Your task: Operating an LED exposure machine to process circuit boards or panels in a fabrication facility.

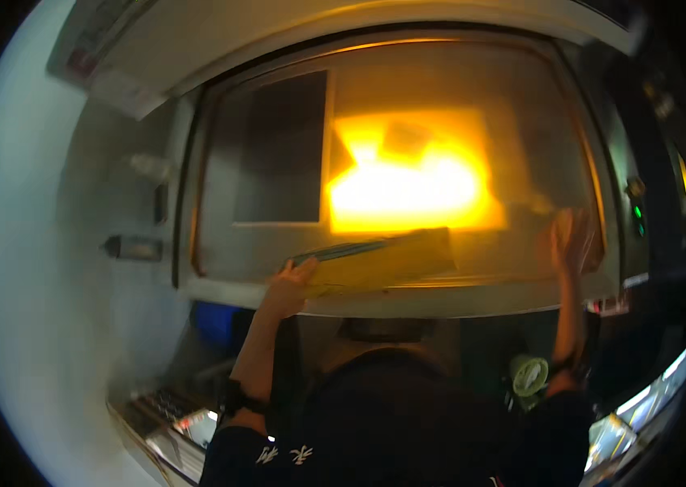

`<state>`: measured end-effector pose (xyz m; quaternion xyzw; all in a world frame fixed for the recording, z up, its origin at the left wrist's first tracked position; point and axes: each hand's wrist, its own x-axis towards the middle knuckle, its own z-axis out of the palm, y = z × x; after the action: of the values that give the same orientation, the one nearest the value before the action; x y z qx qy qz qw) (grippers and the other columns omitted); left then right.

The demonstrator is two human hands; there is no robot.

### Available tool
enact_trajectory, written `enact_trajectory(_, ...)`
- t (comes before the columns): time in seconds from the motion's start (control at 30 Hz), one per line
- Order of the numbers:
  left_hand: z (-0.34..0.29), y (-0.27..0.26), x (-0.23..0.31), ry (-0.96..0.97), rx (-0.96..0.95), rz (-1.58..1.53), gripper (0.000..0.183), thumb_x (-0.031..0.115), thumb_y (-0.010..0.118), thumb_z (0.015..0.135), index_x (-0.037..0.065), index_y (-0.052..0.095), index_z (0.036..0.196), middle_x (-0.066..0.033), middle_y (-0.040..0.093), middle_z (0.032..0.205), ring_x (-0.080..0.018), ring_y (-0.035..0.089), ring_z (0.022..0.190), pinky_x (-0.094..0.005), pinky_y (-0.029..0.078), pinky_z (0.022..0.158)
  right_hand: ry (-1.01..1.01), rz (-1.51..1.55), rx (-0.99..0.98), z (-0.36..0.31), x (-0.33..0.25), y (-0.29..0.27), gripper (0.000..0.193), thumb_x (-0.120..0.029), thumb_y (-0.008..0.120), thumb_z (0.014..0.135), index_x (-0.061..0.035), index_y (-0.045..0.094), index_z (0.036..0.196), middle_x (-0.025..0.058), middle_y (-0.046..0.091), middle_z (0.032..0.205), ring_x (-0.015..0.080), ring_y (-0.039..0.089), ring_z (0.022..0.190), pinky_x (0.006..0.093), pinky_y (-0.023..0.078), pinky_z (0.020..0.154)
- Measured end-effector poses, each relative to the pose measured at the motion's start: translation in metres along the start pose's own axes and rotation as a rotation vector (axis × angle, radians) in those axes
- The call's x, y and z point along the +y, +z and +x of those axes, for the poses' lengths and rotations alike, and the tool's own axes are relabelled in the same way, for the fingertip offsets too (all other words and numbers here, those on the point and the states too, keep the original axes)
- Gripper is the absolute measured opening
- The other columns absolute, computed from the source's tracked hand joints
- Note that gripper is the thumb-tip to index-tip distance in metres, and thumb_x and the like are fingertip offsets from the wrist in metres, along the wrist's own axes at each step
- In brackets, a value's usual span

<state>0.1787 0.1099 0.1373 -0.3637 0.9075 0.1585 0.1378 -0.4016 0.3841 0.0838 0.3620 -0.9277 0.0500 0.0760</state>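
My left hand point(290, 288) is closed on the left end of a flat yellow panel point(408, 261). The panel is tilted, its right end higher in the picture, and a dark greenish strip runs along its far left edge. It lies over the near edge of a wide framed work surface point(278, 252); whether it touches the surface I cannot tell. Off to the right, my right hand point(570, 237) is by the surface's right edge, blurred, with its fingers stretched out and nothing visible in them.
Bright orange light point(408, 191) glows in the middle of the surface, beside a dark rectangular area point(282, 146). A grey bottle-shaped thing point(133, 248) is at the left. Green indicator lights point(639, 213) show at the right. A pale green round container point(529, 375) sits below my right forearm.
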Motion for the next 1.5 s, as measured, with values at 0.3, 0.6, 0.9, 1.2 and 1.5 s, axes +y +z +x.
enact_trajectory(0.3, -0.004, -0.042, -0.247, 0.028, -0.127, 0.093, 0.08, -0.002, 0.06, 0.074, 0.017, 0.031, 0.146, -0.0072, 0.042, 0.144, -0.036, 0.042, 0.129, -0.0437, 0.036, 0.108, 0.251, 0.263, -0.225, -0.309, -0.256, 0.007, 0.065, -0.03, 0.056, 0.089, -0.0126, 0.029, 0.145, 0.0167, 0.016, 0.154, 0.0398, 0.011, 0.143, 0.0585, 0.007, 0.113)
enact_trajectory(0.6, 0.298, -0.142, -0.298, -0.291, 0.185, -0.035, 0.065, 0.004, 0.059, 0.077, 0.018, 0.042, 0.138, -0.0184, 0.056, 0.125, -0.0371, 0.054, 0.115, -0.0449, 0.045, 0.098, 0.473, 0.453, 0.033, -0.298, -0.349, -0.046, 0.068, -0.021, 0.06, 0.081, -0.0087, 0.032, 0.142, 0.0225, 0.024, 0.15, 0.0448, 0.017, 0.14, 0.0577, 0.015, 0.112)
enact_trajectory(0.9, 0.335, -0.115, -0.199, 0.064, 0.258, 0.034, 0.06, 0.002, 0.061, 0.073, 0.011, 0.046, 0.13, -0.02, 0.058, 0.119, -0.0378, 0.056, 0.111, -0.045, 0.046, 0.093, 0.484, 0.492, -0.165, -0.311, -0.363, -0.055, 0.074, -0.023, 0.067, 0.079, -0.0099, 0.031, 0.142, 0.02, 0.017, 0.152, 0.0401, 0.012, 0.142, 0.0532, 0.012, 0.114)
enact_trajectory(1.2, 0.092, -0.084, -0.094, 0.273, -0.32, -0.072, 0.069, 0.002, 0.055, 0.072, 0.009, 0.042, 0.139, -0.0158, 0.053, 0.132, -0.0318, 0.051, 0.121, -0.0393, 0.039, 0.104, 0.245, 0.558, -0.083, -0.255, -0.285, -0.055, 0.068, -0.025, 0.062, 0.084, -0.0092, 0.031, 0.142, 0.0197, 0.019, 0.152, 0.0411, 0.013, 0.141, 0.0521, 0.012, 0.114)
enact_trajectory(1.5, -0.014, -0.025, -0.016, 0.007, 0.181, 0.167, 0.079, 0.014, 0.071, 0.07, 0.012, 0.037, 0.141, -0.0025, 0.043, 0.143, -0.0399, 0.046, 0.121, -0.0484, 0.049, 0.091, -0.063, 0.617, -0.196, -0.171, -0.235, 0.005, 0.07, -0.028, 0.06, 0.088, -0.0085, 0.027, 0.145, 0.0191, 0.019, 0.152, 0.0396, 0.013, 0.141, 0.0534, 0.013, 0.114)
